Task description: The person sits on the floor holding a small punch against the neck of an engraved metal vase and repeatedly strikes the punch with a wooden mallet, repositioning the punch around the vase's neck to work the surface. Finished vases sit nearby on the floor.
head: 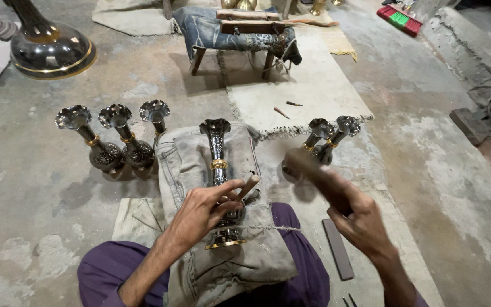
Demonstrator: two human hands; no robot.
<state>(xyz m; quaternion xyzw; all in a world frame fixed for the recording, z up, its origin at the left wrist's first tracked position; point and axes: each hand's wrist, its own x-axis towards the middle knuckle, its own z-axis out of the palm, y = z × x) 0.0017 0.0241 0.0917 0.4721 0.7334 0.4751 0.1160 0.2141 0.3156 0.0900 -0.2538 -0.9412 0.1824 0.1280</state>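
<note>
Engraved metal vase (218,165) on denim; left hand (203,211) pinches wooden-handled chisel (248,186); right hand (354,219) grips blurred mallet (313,170).

The left hand (203,211) pins a chisel (248,186) against the vase (219,182); the blurred right hand (354,219) grips a mallet (308,167).

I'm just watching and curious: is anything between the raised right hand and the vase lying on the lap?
Only the left hand, which rests on the vase holding a small wooden-handled tool against it. The blurred right hand holds a stick-like tool, otherwise open air.
</note>
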